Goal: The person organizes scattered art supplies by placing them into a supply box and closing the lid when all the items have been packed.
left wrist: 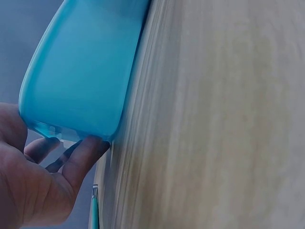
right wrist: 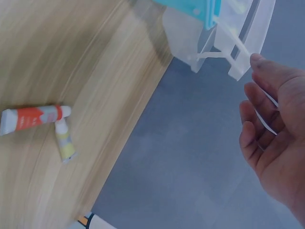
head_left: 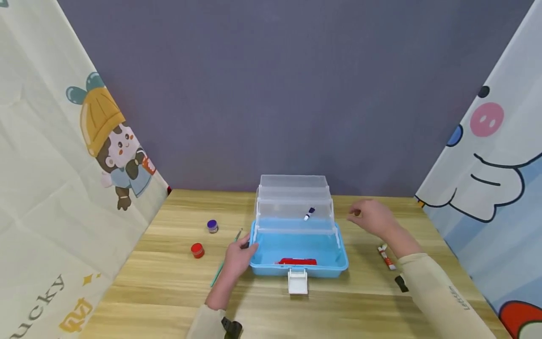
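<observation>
My left hand (head_left: 238, 256) grips the left end of a blue plastic storage box (head_left: 292, 244), thumb over the rim and fingers against the outer wall. The box stands with clear tiered trays (head_left: 279, 207) raised at its back. A small dark-and-white paint tube (head_left: 309, 213) lies in a tray, and a red item (head_left: 298, 261) lies in the bottom. My right hand (head_left: 372, 217) hovers right of the trays, fingers loosely bent, with nothing visible in them. In the right wrist view its thumb tip overlaps a tray's edge; contact there is unclear.
Right of the box lie a red-and-white paint tube (head_left: 386, 258) and a yellow one (right wrist: 65, 143). On the left are a teal paintbrush (head_left: 218, 273), a purple-lidded jar (head_left: 212, 226) and a red jar (head_left: 197, 250). A white latch (head_left: 298, 282) hangs at the box's front.
</observation>
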Available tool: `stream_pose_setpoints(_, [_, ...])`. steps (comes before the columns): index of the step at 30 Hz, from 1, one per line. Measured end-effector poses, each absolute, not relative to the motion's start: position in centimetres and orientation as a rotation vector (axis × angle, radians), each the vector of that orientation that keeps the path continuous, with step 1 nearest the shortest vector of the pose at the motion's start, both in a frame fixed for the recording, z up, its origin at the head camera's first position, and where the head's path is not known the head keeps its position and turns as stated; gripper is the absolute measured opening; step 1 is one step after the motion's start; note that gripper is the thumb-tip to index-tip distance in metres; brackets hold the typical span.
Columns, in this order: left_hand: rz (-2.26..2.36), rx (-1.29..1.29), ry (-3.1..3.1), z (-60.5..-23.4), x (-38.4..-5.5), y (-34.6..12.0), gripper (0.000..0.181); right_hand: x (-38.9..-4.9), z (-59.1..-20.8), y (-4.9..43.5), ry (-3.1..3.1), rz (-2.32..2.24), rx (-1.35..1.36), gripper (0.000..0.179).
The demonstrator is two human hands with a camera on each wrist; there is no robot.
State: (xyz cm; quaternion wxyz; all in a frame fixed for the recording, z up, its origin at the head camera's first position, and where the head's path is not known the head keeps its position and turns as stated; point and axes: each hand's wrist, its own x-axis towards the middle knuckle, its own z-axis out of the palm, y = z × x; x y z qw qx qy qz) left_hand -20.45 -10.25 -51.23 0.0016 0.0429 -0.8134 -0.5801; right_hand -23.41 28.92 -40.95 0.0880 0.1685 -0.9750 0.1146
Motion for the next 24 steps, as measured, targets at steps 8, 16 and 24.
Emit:
stream_pose_setpoints(8, [-1.844, 0.134, -2.548, -51.4, -20.6, -10.3, 0.049, -23.1, -41.2, 30.3, -2.936, 0.34, 0.476, 0.016])
stream_pose_setpoints(16, [-1.863, 0.168, -2.559, -51.2, -20.8, -10.5, 0.05, -22.7, -41.7, 32.0, -2.968, 0.344, 0.467, 0.012])
stream_pose_setpoints(24, [-1.877, 0.202, -2.563, -51.1, -20.9, -10.3, 0.052, -22.4, -42.8, 34.1, -3.049, 0.329, 0.367, 0.013])
